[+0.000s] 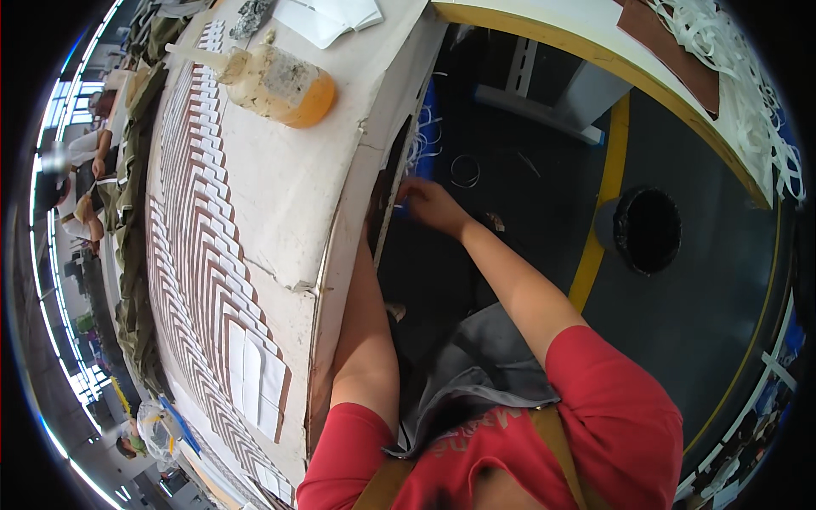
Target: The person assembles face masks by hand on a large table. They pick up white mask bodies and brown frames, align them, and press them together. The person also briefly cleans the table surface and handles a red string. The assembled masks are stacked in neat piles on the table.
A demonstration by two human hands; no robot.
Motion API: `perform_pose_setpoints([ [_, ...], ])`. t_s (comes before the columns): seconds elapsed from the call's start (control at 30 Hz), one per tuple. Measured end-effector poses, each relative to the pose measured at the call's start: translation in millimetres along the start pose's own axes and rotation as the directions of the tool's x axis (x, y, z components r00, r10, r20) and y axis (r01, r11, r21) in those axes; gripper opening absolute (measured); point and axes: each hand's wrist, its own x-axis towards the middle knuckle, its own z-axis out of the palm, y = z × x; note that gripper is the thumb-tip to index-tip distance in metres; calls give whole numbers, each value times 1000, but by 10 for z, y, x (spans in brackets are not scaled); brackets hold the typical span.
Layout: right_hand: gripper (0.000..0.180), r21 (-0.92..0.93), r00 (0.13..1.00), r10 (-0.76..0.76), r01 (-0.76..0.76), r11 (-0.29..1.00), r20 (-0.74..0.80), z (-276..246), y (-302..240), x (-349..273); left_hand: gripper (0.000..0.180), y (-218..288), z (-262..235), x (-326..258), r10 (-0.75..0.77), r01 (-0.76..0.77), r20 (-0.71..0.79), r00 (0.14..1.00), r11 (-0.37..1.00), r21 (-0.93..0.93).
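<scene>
My right hand [431,205] is at the side of the white-covered table [293,221], by the dark gap under its edge. Its fingers are bent and closed; a small blue bit [401,208] shows at them, but what they hold I cannot make out. My left forearm [364,293] runs up along the table's side into that gap, where the hand is hidden. On the tabletop lie long overlapping rows of white strips with brown edges [223,255], with several loose white pieces [255,382] on the near end.
A clouded plastic bottle of orange liquid [285,85] lies at the table's far end, near white sheets [331,17]. To the right stand a black bin [648,229] and a yellow-edged table [544,30] heaped with white strips [739,76]. People work at far left.
</scene>
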Motion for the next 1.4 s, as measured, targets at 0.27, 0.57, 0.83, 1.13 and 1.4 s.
perform_pose_setpoints([
  [0.27,17,-209,994,24,-46,977,-108,-152,-289,-295,36,171,0,-138,61,-76,89,994,982,175],
  [0.57,13,66,970,210,-204,977,-121,-104,-736,-694,20,964,-282,-821,442,-590,543,714,797,128],
  [0.83,15,-165,994,18,-35,986,-103,35,-1026,-727,18,993,-351,-886,531,-745,600,599,643,175],
  [1.13,13,-301,970,-237,212,930,-49,145,-1209,-947,15,951,-472,-798,575,-717,576,581,696,29],
  [1.4,10,-223,955,-279,251,942,-105,258,-1225,-1107,21,939,-569,-916,461,-610,587,665,789,73],
])
